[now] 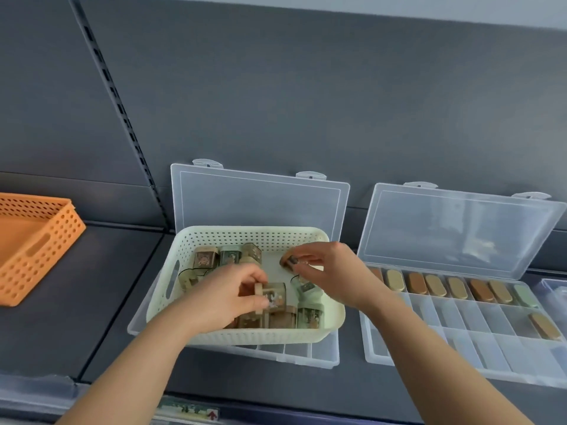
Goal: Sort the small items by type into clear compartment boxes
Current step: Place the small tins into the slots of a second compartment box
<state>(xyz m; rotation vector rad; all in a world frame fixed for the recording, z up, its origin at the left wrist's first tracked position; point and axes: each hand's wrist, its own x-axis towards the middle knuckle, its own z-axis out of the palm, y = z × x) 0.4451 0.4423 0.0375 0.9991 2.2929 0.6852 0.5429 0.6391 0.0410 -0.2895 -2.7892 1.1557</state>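
A pale green perforated basket (214, 335) rests on top of an open clear compartment box (306, 355) and holds several small patterned tins (205, 259). My left hand (228, 297) is inside the basket, fingers closed on one clear-sided tin (274, 297). My right hand (329, 271) is over the basket's right side, pinching a small brown tin (290, 260) between thumb and fingers. To the right, a second open clear compartment box (460, 342) has a back row of oval gold, brown and green tins (435, 285) and one more tin (544, 325) in the row nearer me.
An orange perforated basket (61, 237) sits at the left on the dark shelf. Both clear lids (257, 204) lean back against the grey rear panel. A slotted upright rail (122, 118) runs up the panel. The shelf's front edge carries a label strip (188, 411).
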